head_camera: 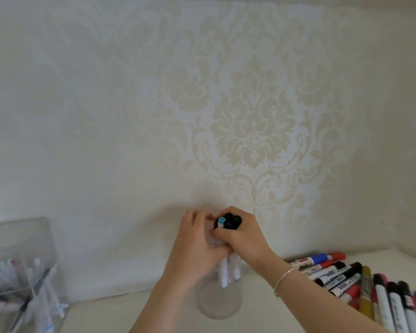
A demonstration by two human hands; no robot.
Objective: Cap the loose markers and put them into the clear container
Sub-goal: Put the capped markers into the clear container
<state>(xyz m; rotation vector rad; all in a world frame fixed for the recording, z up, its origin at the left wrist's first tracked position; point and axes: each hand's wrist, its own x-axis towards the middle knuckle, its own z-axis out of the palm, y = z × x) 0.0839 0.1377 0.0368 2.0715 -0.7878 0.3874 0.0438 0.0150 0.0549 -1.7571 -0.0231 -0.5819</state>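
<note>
My right hand [240, 234] grips a bundle of markers [228, 267] standing in the clear container [217, 301], dead centre on the counter [130, 313]; my left hand [197, 243] wraps its side. Loose markers [346, 280] lie at three o'clock, label print too blurred to read. A clear box [22, 272] sits at nine.

Cream damask wallpaper [250, 131] covers the wall, its floral pattern pale beige. A white tabletop [111, 316] meets it below. Light is soft and even.

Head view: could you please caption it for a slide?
Both hands lower bundled markers into a clear container.
</note>
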